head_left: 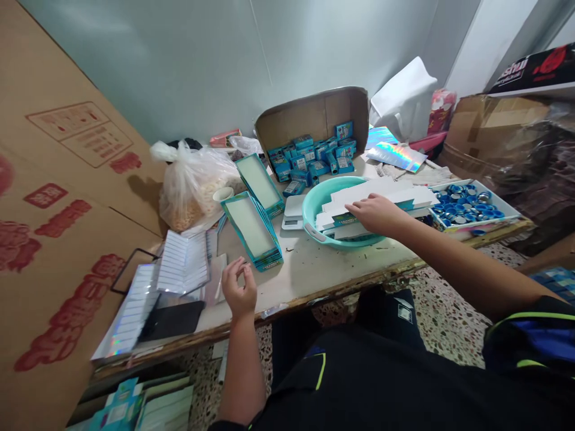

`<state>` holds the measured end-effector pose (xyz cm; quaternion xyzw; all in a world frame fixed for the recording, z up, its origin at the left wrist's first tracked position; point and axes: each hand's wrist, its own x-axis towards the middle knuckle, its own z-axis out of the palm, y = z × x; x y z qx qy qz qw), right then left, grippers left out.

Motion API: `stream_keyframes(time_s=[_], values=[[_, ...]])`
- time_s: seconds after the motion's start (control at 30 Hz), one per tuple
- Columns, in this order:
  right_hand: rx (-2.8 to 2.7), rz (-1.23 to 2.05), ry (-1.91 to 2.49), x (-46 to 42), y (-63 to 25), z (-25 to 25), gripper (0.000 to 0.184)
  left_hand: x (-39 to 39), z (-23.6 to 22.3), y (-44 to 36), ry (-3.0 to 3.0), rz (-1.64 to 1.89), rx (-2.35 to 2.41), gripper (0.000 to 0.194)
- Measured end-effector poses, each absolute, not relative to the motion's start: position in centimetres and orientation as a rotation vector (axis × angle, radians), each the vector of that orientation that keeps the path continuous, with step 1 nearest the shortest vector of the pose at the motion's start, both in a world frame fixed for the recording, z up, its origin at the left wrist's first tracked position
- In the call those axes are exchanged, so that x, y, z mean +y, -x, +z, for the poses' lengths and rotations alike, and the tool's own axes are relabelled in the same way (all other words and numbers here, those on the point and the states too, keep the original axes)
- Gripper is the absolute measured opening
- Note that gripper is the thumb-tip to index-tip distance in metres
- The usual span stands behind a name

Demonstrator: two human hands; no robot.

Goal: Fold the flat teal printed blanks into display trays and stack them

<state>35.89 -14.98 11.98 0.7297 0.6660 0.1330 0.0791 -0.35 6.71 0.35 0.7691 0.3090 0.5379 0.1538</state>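
Note:
My right hand (375, 214) reaches into a teal plastic basin (314, 206) and rests, fingers curled, on a pile of flat white and teal carton blanks (381, 190). My left hand (239, 287) hovers above the near table edge with thumb and fingers curled in a loose pinch; nothing shows between them. Just beyond it lies a fanned stack of flat teal-bordered cartons (252, 230), with a second stack (260, 182) behind.
An open cardboard box (314, 117) holds several small teal boxes. A white tray of blue round caps (467, 203) is at the right. A small scale (294, 212), a plastic bag (193, 185), holographic sticker sheets (179, 263) and large cardboard cartons (58, 197) flank the table.

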Motion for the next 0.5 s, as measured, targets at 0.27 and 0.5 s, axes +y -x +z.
stream_keyframes(time_s=[0.27, 0.5], values=[[1.932, 0.424, -2.401, -15.4, -37.5, 13.5, 0.030, 7.2, 0.4, 0.8, -2.149, 1.547, 0.916, 0.021], [2.460, 1.831, -3.120, -18.0, -34.0, 17.2, 0.032, 4.9, 7.0, -0.2, -2.015, 1.580, 0.655, 0.041]])
